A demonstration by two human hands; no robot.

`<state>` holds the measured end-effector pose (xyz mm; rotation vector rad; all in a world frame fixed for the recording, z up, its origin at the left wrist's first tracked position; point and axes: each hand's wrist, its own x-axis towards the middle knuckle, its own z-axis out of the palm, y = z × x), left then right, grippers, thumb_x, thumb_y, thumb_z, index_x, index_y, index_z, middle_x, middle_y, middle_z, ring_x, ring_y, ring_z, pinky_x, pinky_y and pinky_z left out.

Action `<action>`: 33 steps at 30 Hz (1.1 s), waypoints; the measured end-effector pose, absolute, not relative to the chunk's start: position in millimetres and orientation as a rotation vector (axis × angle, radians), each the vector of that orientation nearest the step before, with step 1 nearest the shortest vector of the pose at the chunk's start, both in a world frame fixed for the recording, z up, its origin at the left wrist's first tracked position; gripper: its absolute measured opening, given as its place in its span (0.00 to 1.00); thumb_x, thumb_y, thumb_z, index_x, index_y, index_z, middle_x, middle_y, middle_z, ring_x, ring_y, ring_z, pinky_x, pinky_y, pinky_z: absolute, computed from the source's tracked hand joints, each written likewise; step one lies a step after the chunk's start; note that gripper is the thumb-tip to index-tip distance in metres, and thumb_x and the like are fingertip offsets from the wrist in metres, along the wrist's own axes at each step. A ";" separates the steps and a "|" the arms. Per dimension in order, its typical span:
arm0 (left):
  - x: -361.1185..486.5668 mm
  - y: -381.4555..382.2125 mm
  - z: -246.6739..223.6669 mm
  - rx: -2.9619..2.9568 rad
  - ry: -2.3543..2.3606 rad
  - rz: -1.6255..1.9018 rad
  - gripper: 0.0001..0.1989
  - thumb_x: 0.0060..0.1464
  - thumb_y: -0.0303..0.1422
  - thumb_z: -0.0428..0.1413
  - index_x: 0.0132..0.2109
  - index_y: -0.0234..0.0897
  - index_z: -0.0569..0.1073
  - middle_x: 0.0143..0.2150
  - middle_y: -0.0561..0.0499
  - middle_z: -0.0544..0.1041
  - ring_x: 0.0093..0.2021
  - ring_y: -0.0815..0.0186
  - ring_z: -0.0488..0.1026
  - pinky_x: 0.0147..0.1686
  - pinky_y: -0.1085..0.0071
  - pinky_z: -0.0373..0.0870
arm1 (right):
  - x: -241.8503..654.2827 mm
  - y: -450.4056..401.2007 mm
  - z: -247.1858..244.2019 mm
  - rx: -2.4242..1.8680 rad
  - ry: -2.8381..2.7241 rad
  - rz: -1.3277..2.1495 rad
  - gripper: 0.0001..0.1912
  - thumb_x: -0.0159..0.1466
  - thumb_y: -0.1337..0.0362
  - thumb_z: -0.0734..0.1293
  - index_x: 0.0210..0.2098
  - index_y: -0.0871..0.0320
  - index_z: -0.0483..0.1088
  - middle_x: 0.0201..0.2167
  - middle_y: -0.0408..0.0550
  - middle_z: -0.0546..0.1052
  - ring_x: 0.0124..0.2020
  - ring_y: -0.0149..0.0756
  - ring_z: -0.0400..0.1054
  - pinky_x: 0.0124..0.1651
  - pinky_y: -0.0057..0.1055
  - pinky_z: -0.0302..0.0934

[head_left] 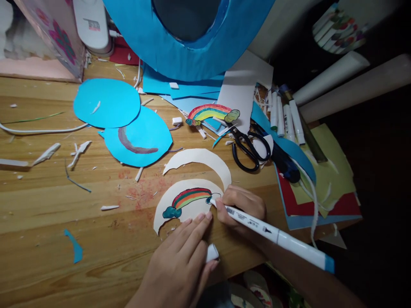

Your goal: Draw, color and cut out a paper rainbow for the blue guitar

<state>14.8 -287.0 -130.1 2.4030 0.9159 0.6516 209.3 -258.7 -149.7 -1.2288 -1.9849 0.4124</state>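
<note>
Left hand clasps a white plastic cap, fingertips steadying curved white paper; right hand grips a white, blue-ended marker low, seemingly for control.

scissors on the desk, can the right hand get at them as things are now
Probably yes: the scissors lie just beyond the right hand, handles towards it, with bare desk between. It holds the marker, though, so would likely need to put that down first.

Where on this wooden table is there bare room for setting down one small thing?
One bare patch of table lies between the curved blue scrap and the left hand; another is left of that scrap. It is crowded around the scissors and the markers, and below the blue ring.
</note>
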 end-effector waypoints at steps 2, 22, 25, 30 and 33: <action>14.7 -287.3 -130.2 2.400 0.917 0.645 0.11 0.61 0.29 0.46 0.43 0.31 0.73 0.56 0.43 0.73 0.55 0.61 0.72 0.53 0.66 0.71 | 209.6 -258.5 -149.2 -1.229 -1.994 0.430 0.15 0.56 0.77 0.65 0.27 0.51 0.56 0.16 0.38 0.61 0.17 0.33 0.55 0.20 0.32 0.54; 13.0 -288.3 -129.0 2.387 0.923 0.646 0.11 0.61 0.29 0.47 0.43 0.31 0.73 0.56 0.43 0.73 0.55 0.60 0.71 0.53 0.65 0.71 | 204.9 -256.5 -143.7 -1.240 -1.897 0.475 0.12 0.55 0.76 0.64 0.23 0.54 0.58 0.16 0.37 0.62 0.17 0.29 0.54 0.21 0.28 0.52; 13.3 -288.6 -129.3 2.385 0.924 0.642 0.11 0.61 0.28 0.47 0.44 0.31 0.73 0.56 0.43 0.73 0.55 0.60 0.71 0.53 0.65 0.71 | 205.5 -256.7 -145.1 -1.242 -1.886 0.473 0.12 0.54 0.76 0.64 0.23 0.54 0.58 0.15 0.37 0.61 0.17 0.29 0.54 0.21 0.27 0.51; 13.4 -287.5 -129.6 2.384 0.928 0.646 0.12 0.62 0.29 0.46 0.42 0.31 0.74 0.57 0.43 0.72 0.55 0.60 0.72 0.53 0.65 0.71 | 206.9 -257.3 -147.4 -1.221 -1.910 0.479 0.12 0.54 0.76 0.65 0.24 0.55 0.58 0.16 0.37 0.62 0.17 0.28 0.55 0.22 0.26 0.52; 13.8 -287.0 -129.5 2.393 0.933 0.639 0.12 0.62 0.29 0.46 0.43 0.32 0.74 0.57 0.44 0.72 0.55 0.61 0.72 0.52 0.65 0.72 | 207.1 -257.1 -147.1 -1.221 -1.911 0.469 0.13 0.55 0.76 0.65 0.23 0.55 0.58 0.16 0.37 0.60 0.17 0.27 0.53 0.21 0.26 0.50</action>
